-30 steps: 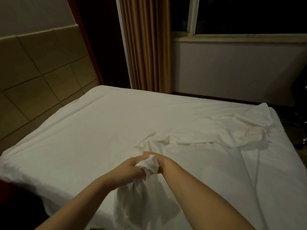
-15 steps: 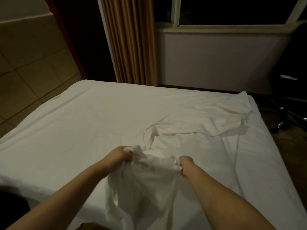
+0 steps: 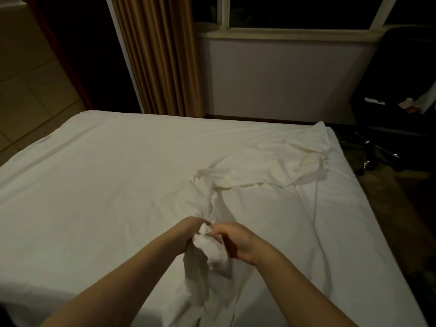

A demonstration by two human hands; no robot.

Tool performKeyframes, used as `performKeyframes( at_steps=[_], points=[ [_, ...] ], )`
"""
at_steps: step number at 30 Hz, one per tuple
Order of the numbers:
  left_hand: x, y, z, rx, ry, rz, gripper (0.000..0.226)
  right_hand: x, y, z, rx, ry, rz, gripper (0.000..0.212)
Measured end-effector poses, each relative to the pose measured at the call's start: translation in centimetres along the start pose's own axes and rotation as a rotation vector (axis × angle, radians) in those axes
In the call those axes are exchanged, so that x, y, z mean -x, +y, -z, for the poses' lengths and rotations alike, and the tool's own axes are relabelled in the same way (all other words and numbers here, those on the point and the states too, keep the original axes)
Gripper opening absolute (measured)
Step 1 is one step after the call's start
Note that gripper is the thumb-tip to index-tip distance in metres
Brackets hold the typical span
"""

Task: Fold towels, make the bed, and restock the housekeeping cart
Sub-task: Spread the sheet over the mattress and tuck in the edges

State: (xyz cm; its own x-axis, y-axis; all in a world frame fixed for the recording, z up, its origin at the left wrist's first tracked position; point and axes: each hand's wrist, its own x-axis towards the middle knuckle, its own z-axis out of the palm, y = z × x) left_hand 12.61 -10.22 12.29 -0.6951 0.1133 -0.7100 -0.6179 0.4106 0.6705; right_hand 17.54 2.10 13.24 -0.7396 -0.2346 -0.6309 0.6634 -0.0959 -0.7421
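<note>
A loose white sheet [image 3: 264,168] lies crumpled across the bed [image 3: 94,175], running from the far right corner down to my hands. My left hand [image 3: 188,232] grips a bunched part of this sheet near the bed's near edge. My right hand [image 3: 232,239] pinches the same bunch right beside it, fingers curled on the cloth. The two hands almost touch. Below them a gathered fold of the sheet [image 3: 200,277] hangs down toward me. The bed carries a smooth white fitted sheet underneath.
A tiled headboard wall [image 3: 30,86] is at the left. Brown curtains [image 3: 158,55] and a window [image 3: 295,13] stand behind the bed. A black office chair [image 3: 396,102] with items on it sits at the right, beside the bed's far corner.
Half a second ago my hands held the sheet spread apart; now they have come together on one bunch. The camera has turned a little to the right.
</note>
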Motion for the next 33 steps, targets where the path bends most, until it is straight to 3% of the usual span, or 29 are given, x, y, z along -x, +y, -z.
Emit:
performKeyframes(
  at_steps=[2,4,6,8,10,12,14,16,18,20,22,27,30,33],
  points=[
    [-0.6,-0.6,0.6,-0.48,0.104,-0.215,0.023,-1.0,-0.9,0.9,0.027,0.167,0.0,0.015],
    [0.0,-0.6,1.2,-0.963,0.112,-0.372,0.033,-3.5,-2.2,0.7,0.093,0.326,0.046,0.015],
    [0.6,-0.4,1.6,-1.236,0.065,-0.49,0.033,-6.3,-3.4,-0.7,0.373,0.382,0.055,0.045],
    [1.1,-0.2,2.3,-1.405,0.038,-0.562,0.032,-8.9,-4.5,-2.4,0.737,0.395,0.056,0.08],
    [1.0,0.1,3.2,-1.482,0.014,-0.603,0.032,-11.1,-5.1,-4.0,1.116,0.422,0.031,0.096],
    [1.0,0.2,4.3,-1.525,-0.01,-0.627,0.033,-12.6,-5.2,-4.6,1.403,0.438,-0.1,0.091],
    [0.8,0.4,5.7,-1.53,-0.018,-0.642,0.034,-13.6,-5.2,-3.8,1.482,0.428,-0.229,0.062],
    [-0.1,0.5,7.9,-1.426,-0.014,-0.627,0.035,-13.5,-5.1,-2.4,1.337,0.508,-0.22,0.042],
    [-1.4,0.9,10.3,-1.253,-0.03,-0.621,0.035,-12.5,-5.7,-0.7,1.071,0.718,-0.11,0.038],
    [-2.4,1.6,12.3,-1.118,-0.044,-0.587,0.031,-11.5,-6.8,1.6,0.648,0.94,0.008,0.037],
    [-3.0,2.1,13.0,-1.049,-0.057,-0.557,0.027,-10.8,-6.4,3.8,0.216,1.015,0.042,0.037],
    [-4.0,1.9,10.8,-1.188,-0.126,-0.65,0.027,-8.9,1.8,3.9,-0.535,1.057,-0.08,0.027],
    [-5.0,2.3,11.0,-1.199,-0.105,-0.626,0.028,-6.9,5.5,4.1,-0.748,0.882,-0.198,0.025],
    [-6.7,2.7,12.2,-1.19,-0.077,-0.547,0.028,-8.1,6.7,6.1,-0.805,0.795,-0.237,0.014]
  ],
)
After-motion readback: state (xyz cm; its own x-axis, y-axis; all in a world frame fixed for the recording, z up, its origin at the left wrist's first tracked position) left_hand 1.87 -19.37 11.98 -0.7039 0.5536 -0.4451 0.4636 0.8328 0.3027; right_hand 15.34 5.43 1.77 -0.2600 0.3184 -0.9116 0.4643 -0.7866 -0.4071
